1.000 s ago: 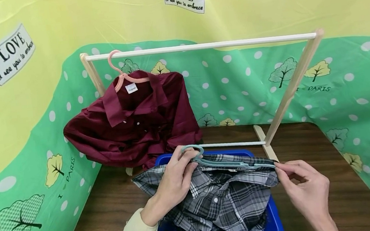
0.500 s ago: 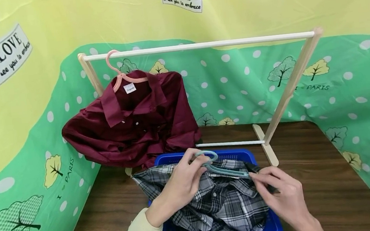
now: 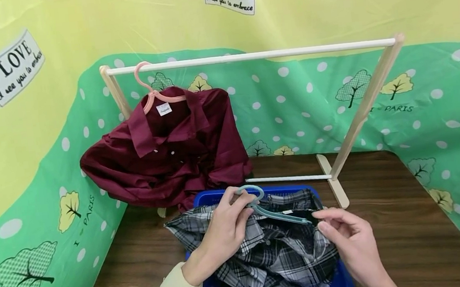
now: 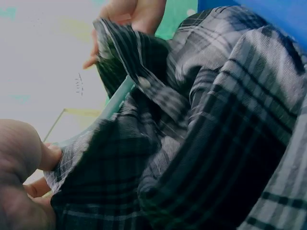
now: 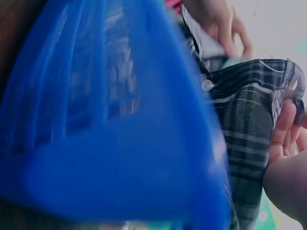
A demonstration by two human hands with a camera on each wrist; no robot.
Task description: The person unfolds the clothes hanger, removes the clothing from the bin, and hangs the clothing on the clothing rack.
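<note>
A light-blue clothes hanger (image 3: 279,215) lies slanted over a grey-and-black plaid shirt (image 3: 288,259). My left hand (image 3: 226,225) pinches it just below the hook, together with some of the shirt's collar. The hanger's left arm is hidden inside the shirt, while its right arm lies bare in the neck opening. My right hand (image 3: 349,238) is close to that bare tip. In the right wrist view, the fingers (image 5: 284,127) of that hand pinch the edge of the plaid shirt. The shirt rests bunched in a blue basket (image 3: 345,276).
Behind the basket stands a wooden rack with a white rail (image 3: 271,55). A maroon shirt (image 3: 172,154) hangs at its left end on a pink hanger (image 3: 140,75). The rack's right foot (image 3: 338,193) stands on the dark wooden table (image 3: 426,244). Printed cloth surrounds the table.
My right hand has moved left from the far shirt edge to the neck opening. The hanger's right tip has come into view, and the shirt has slackened there. My left hand keeps hold.
</note>
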